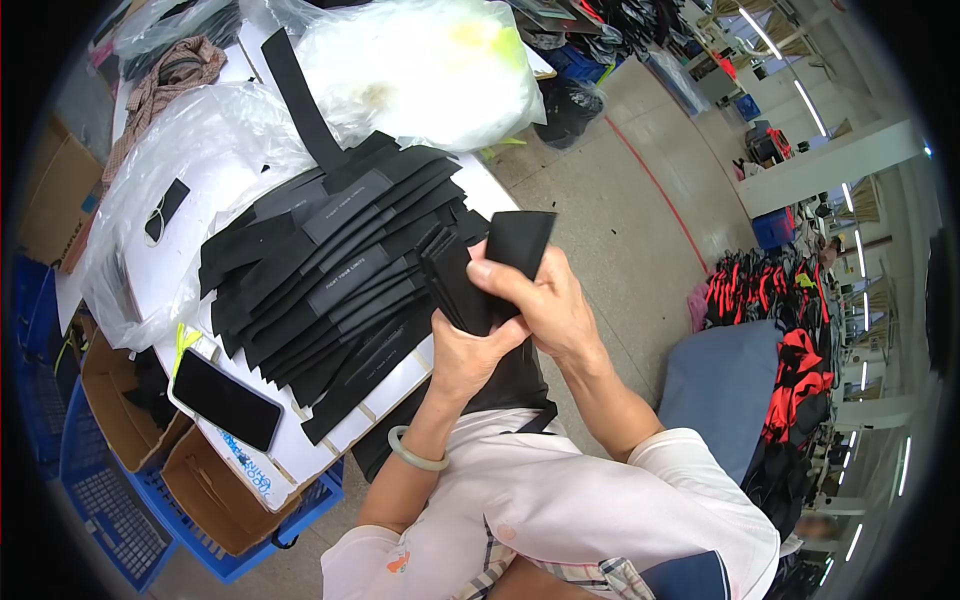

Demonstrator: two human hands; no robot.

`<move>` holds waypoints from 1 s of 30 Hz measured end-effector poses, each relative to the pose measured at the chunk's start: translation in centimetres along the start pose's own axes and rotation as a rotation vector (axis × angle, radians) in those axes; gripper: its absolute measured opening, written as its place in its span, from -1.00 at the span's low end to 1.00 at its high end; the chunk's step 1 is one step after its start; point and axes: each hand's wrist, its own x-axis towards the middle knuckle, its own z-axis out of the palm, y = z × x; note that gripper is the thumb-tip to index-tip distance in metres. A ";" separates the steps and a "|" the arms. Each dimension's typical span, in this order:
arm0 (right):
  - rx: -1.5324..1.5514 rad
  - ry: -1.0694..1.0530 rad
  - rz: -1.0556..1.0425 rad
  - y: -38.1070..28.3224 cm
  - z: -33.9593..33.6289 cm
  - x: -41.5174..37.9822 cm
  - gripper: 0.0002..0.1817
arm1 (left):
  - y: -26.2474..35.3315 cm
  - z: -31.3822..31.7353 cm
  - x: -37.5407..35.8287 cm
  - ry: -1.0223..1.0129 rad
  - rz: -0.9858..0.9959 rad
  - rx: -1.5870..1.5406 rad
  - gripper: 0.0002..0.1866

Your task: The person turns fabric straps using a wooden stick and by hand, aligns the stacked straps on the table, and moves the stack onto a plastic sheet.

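Observation:
My left hand (468,358) is closed around a stack of black fabric strips (452,275), held up over the table's right edge. Close beside it, my right hand (548,305) grips a black strip (522,240), its thumb pressed on the front and its free end pointing up. The two hands nearly touch. Left of them, a large fanned pile of black strips (330,240) covers much of the white table; several carry small pale lettering on a band. One longer strip (298,95) sticks out of the pile toward the back.
Clear plastic bags (215,150) and a stuffed white bag (420,75) lie on the table. A phone (227,398) rests near the front corner. Below stand a cardboard box (225,490) and a blue crate (235,568). Black and red garments (765,300) are heaped across the aisle.

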 end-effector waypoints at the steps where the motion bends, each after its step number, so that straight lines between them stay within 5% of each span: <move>1: 0.065 0.048 0.011 0.1 0.2 0.1 -0.76 | 0.3 0.2 0.2 0.015 0.014 -0.029 -0.45; 5: 0.013 -0.034 -0.046 -0.3 0.5 0.4 -0.77 | -0.6 -0.6 -0.4 0.084 -0.077 -0.178 -0.45; 9: -0.569 -0.067 -0.200 -0.6 0.3 0.4 -0.60 | 0.0 -1.6 -0.4 -0.014 -0.165 -0.014 -0.72; 16: -0.217 0.114 -0.181 0.0 1.3 0.0 -0.54 | -0.1 -1.0 -0.5 0.005 -0.102 -0.076 -0.51; 22: -0.616 0.053 -0.487 1.1 0.5 0.0 -0.55 | -0.4 -1.3 -0.5 0.041 -0.088 -0.031 -0.70; 28: -0.365 0.097 -0.183 -0.6 1.3 -0.5 -0.57 | 0.7 -0.4 -0.4 0.065 -0.076 0.022 -0.63; 30: -0.348 0.092 -0.260 -0.6 1.2 -0.5 -0.58 | 0.9 -0.5 -0.4 0.066 -0.081 0.123 -0.61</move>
